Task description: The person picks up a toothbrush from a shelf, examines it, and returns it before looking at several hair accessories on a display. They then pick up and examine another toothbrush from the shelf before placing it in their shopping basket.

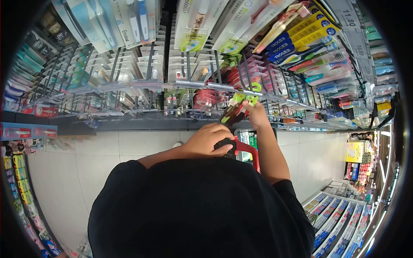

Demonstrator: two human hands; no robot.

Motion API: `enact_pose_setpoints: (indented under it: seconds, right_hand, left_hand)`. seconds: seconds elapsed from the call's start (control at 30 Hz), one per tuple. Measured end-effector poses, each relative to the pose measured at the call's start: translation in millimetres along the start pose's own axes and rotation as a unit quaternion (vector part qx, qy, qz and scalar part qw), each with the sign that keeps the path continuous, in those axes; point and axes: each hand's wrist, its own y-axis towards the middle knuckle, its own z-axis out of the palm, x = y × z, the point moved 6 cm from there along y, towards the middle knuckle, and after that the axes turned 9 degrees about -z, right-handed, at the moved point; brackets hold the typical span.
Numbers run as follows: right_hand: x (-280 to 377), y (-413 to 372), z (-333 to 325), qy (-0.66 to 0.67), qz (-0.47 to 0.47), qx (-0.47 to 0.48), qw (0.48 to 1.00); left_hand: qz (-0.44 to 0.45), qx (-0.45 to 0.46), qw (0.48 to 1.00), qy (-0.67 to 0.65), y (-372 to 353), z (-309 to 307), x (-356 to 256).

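Observation:
My right hand [256,114] pinches a small green, white and dark package [238,104] in front of the lower shelf edge. My left hand [211,139] is wrapped round the black grip [225,146] of a red-handled basket [254,155]. The package hangs just above and to the right of my left hand. White and green items lie in the basket, mostly hidden by my arms and body. Packs of toothbrushes [200,26] hang on hooks before me.
A metal shelf rail [202,85] with price strips runs across in front of my hands. Blue and yellow packs [297,34] hang at the upper right. Racks [344,219] stand at the lower right, and pale floor tiles [103,150] lie below the shelf.

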Motion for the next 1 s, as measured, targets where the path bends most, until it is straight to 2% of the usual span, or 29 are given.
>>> enact_pose_setpoints:
  seconds: [0.1, 0.13, 0.23, 0.27, 0.37, 0.5, 0.53, 0.63, 0.67, 0.8, 0.9, 0.93, 1.0]
  right_hand:
    - [-15, 30, -3, -0.015, 0.005, 0.035, 0.999]
    - [-11, 30, -5, -0.054, 0.055, 0.004, 0.997]
    - [2, 39, 7, -0.087, -0.02, 0.023, 0.996]
    - [2, 42, 7, -0.117, 0.009, 0.023, 0.993]
    - [13, 49, 19, -0.16, -0.001, 0.066, 0.985]
    - [32, 51, 44, -0.107, -0.055, 0.055, 0.991]
    - [43, 48, 47, -0.225, -0.014, 0.075, 0.971]
    - [15, 74, 37, -0.244, -0.01, 0.117, 0.963]
    - [8, 78, 37, -0.193, -0.027, 0.106, 0.975]
    - [7, 62, 33, -0.169, -0.091, -0.035, 0.981]
    - [-21, 30, 11, -0.148, -0.042, -0.052, 0.987]
    - [-12, 7, 13, -0.116, -0.07, -0.072, 0.988]
    - [-21, -30, -12, -0.104, 0.022, -0.072, 0.992]
  left_hand:
    - [0.024, -0.013, 0.999, 0.042, -8, -3, 4]
    - [0.039, -0.021, 0.997, 0.067, -10, -6, 4]
    - [0.037, -0.013, 0.995, 0.09, -16, -10, 3]
    - [0.036, -0.016, 0.995, 0.092, -17, -12, 4]
    - [0.029, -0.023, 0.995, 0.097, -22, -15, 7]
    - [0.02, -0.028, 0.995, 0.097, -25, -17, 10]
    - [0.019, -0.028, 0.995, 0.096, -26, -16, 12]
    - [0.025, -0.029, 0.995, 0.089, -27, -14, 16]
    - [0.02, -0.022, 0.996, 0.087, -27, -14, 16]
    - [0.02, 0.0, 0.997, 0.076, -24, -10, 13]
    - [0.012, 0.035, 0.997, 0.071, -20, -4, 17]
    - [0.006, 0.052, 0.996, 0.069, -19, 0, 19]
    - [-0.003, 0.079, 0.995, 0.059, -15, 8, 20]
